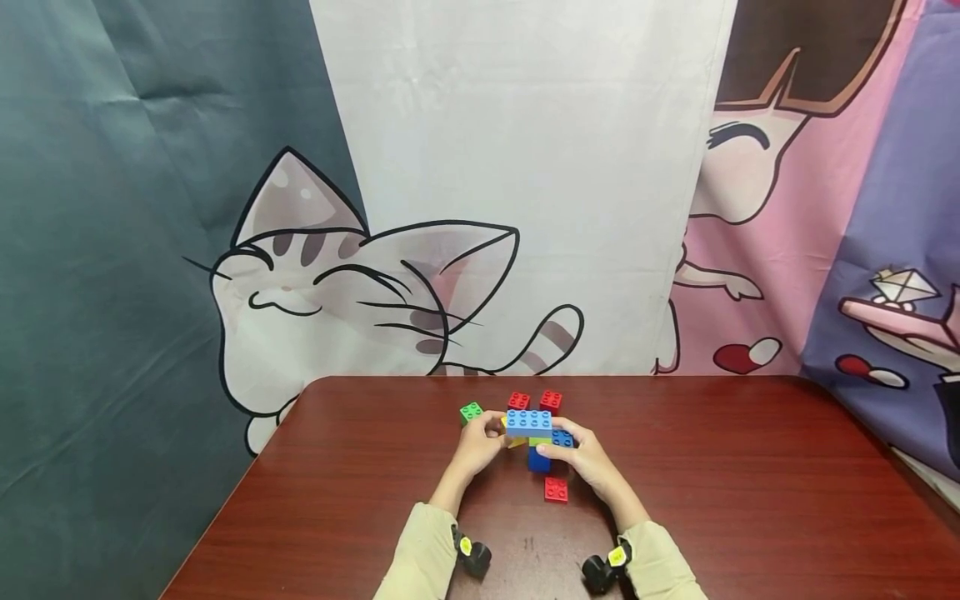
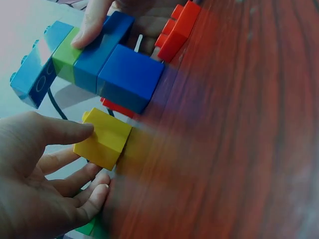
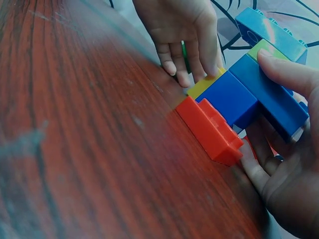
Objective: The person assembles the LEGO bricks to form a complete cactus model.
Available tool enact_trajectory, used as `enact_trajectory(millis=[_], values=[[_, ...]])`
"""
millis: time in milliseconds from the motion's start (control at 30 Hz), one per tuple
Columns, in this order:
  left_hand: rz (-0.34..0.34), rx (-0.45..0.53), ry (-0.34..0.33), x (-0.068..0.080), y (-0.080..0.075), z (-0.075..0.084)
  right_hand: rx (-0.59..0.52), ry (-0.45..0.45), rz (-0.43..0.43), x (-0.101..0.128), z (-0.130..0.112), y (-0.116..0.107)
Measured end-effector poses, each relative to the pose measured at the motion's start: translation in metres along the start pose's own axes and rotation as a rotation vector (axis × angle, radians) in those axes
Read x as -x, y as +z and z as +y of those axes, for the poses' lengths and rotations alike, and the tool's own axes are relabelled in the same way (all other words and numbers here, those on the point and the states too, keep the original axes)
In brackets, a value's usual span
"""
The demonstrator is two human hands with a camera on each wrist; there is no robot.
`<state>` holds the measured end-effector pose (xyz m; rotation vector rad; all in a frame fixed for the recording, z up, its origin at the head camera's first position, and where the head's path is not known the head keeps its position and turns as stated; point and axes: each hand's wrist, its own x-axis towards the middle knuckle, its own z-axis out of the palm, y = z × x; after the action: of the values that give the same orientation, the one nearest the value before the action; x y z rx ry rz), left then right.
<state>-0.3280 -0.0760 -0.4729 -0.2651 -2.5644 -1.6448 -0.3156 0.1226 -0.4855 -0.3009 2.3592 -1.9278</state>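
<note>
Near the far edge of the tabletop (image 1: 750, 467), about midway along it, both hands meet around a small stack of bricks. The right hand (image 1: 581, 454) grips the stack (image 2: 107, 64): its thumb presses on the lime-green brick (image 2: 65, 57) while the fingers curl round the far side of the dark blue bricks (image 3: 249, 97). A light blue long brick (image 1: 528, 422) caps the top of the stack, and the lowest dark blue block rests on the wood.

The left hand (image 1: 480, 442) is spread and relaxed, its thumb touching the top of a yellow brick (image 2: 103, 138) that sits on the tabletop just beside the base of the stack; the fingers reach under and beside it without closing round it.

Loose bricks crowd the spot. A red flat brick (image 1: 556, 490) lies on the near side, touching the foot of the stack in the right wrist view. Two red bricks (image 1: 534, 401) stand just behind the stack toward the far edge, and a green brick (image 1: 471, 411) lies beside the left hand's fingertips. Both sleeves (image 1: 423, 554) are pale. A printed cartoon-cat curtain (image 1: 337, 283) hangs behind the far edge.
</note>
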Motion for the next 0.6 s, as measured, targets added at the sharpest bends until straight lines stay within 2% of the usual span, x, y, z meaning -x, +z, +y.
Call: enact_trajectory(millis=[233,500,600], values=[[-0.026,-0.021,-0.056,0.0,-0.0018,-0.0025,0.008,0.013,0.005,-0.0001,0.0007,0.0009],[0.02,-0.051,-0.075,0.0028,0.0014,-0.0001,0.014,0.003,0.003,-0.0003,0.0009,0.0005],[0.019,-0.026,-0.082,0.0018,0.0005,-0.0011,0.021,0.004,0.004,-0.0001,0.0001,0.0005]])
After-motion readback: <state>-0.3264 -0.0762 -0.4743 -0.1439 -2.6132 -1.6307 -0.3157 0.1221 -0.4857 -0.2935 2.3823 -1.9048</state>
